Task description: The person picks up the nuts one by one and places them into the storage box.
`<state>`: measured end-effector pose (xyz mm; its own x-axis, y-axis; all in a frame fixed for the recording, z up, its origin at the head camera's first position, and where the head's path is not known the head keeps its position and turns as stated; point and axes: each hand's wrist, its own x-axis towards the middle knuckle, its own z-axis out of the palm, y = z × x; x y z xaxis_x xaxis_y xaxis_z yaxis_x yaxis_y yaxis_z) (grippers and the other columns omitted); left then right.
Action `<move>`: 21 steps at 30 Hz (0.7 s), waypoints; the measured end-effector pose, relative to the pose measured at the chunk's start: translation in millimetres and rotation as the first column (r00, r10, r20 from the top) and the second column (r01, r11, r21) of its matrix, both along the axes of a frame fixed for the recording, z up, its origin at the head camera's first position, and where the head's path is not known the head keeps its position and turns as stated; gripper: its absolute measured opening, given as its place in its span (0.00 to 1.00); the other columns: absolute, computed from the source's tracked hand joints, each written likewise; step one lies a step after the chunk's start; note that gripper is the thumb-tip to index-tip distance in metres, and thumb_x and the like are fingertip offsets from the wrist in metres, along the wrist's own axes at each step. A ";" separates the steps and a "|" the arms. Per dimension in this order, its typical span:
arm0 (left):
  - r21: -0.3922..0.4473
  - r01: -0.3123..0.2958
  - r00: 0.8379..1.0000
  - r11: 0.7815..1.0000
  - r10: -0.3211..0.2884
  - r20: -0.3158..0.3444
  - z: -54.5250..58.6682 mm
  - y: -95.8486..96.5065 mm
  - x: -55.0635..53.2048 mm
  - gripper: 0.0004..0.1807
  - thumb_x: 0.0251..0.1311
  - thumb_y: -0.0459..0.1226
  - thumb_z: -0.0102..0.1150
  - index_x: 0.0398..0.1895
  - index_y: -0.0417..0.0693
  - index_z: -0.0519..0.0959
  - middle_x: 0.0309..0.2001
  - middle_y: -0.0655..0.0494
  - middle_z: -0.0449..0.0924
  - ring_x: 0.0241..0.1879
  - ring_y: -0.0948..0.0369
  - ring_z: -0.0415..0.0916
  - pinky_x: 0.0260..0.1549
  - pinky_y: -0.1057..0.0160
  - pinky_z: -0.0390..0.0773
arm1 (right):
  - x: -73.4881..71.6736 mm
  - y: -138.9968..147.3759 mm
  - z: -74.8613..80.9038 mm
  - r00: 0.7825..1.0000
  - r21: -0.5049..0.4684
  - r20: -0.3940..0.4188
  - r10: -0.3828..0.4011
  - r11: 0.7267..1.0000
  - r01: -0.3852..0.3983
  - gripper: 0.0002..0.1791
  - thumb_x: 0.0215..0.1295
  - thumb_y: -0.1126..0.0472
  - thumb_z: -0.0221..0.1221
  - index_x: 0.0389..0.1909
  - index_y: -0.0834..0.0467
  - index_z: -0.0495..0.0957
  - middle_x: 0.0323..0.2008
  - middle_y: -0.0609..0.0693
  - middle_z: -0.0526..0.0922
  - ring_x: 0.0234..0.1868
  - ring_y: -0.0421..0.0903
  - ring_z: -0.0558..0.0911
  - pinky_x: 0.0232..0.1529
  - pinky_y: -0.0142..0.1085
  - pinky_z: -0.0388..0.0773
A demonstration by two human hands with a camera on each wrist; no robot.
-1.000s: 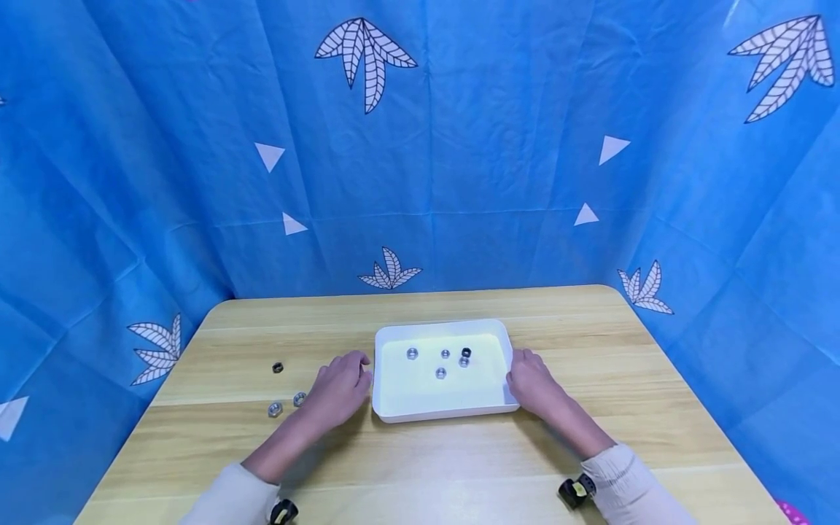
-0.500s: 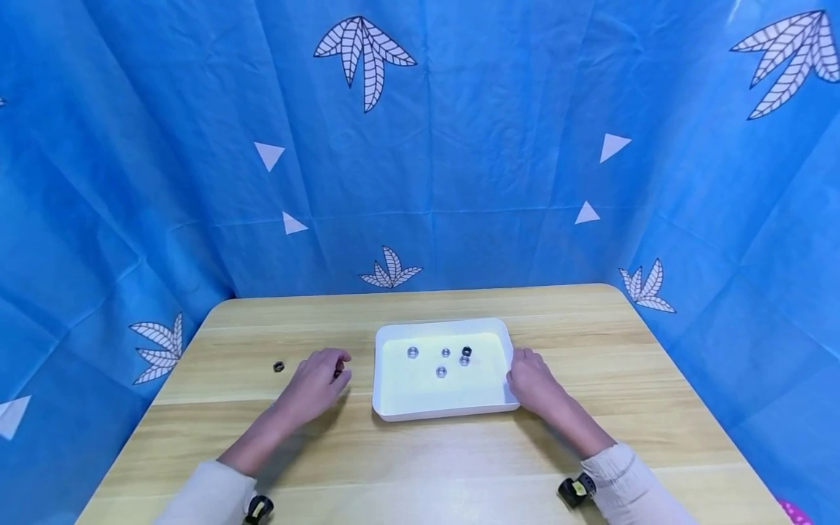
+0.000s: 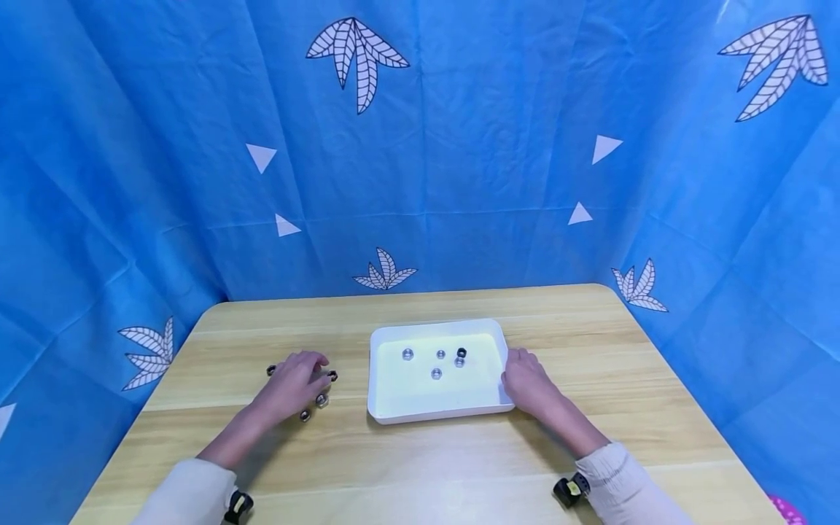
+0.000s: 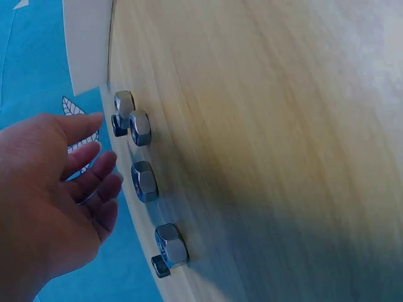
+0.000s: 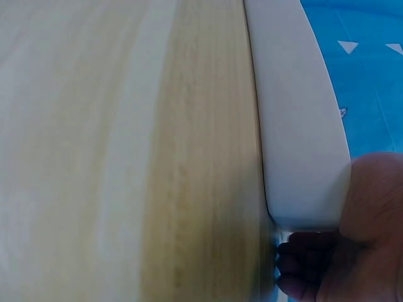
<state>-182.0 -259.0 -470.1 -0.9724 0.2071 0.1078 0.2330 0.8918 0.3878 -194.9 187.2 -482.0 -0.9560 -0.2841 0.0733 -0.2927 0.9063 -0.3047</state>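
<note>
In the head view, my left hand hovers left of the white tray, fingers loosely bent, holding nothing. Around it on the table lie hex nuts: a dark nut by the fingertips, a steel nut and another nut nearer me, and a dark nut beyond the knuckles. The left wrist view shows several nuts beside the fingers, apart from them. My right hand grips the tray's right wall; its thumb tip is hidden behind that wall.
Inside the tray lie several nuts, among them a silver nut and a black nut. The wooden table ends at a blue curtain behind and at both sides.
My left hand has drawn back leftward from beside the tray, uncovering nuts to its right and covering table farther left. The right hand stays on the tray. The head view has shifted slightly.
</note>
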 end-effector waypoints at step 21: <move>0.061 0.078 0.985 0.995 -0.086 0.151 -8.0 -10.1 -12.3 0.13 0.66 0.40 0.68 0.48 0.42 0.81 0.37 0.55 0.79 0.38 0.61 0.73 0.41 0.57 0.75 | -0.5 -1.0 1.9 1.000 0.056 -0.021 -0.006 0.998 0.007 0.16 0.71 0.65 0.53 0.49 0.76 0.71 0.36 0.61 0.73 0.37 0.55 0.73 0.41 0.51 0.76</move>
<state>-194.4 -269.1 -478.1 -0.9581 0.2850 -0.0277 0.2388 0.8488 0.4718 -195.4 186.2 -480.1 -0.9563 -0.2818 0.0776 -0.2923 0.9239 -0.2470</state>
